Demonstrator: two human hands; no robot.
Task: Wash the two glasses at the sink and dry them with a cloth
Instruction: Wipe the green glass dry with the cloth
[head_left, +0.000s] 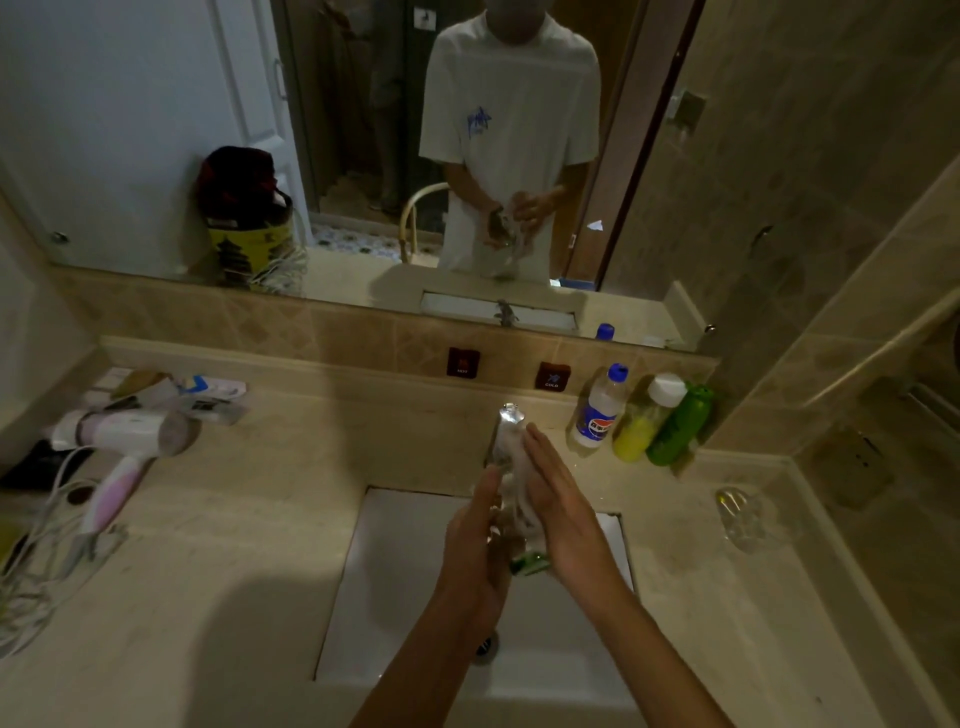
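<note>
A clear glass (527, 561) with a greenish base is held over the white sink (395, 597), pressed between both my hands. My left hand (475, 545) wraps its left side. My right hand (561, 504) lies flat, fingers straight, pressing a white cloth (511, 467) against the glass's right side. Most of the glass is hidden by hands and cloth. A second clear glass (750, 519) lies on the counter at the right, apart from both hands. The tap (508, 415) stands just behind my hands; I cannot tell whether water runs.
Three bottles (644, 421) stand at the back right by the wall. A pink and white hair dryer (119, 447) with its cord, plus packets, lies on the left counter. The mirror (363, 156) behind reflects a person in a white shirt. The drain (485, 647) sits under my left forearm.
</note>
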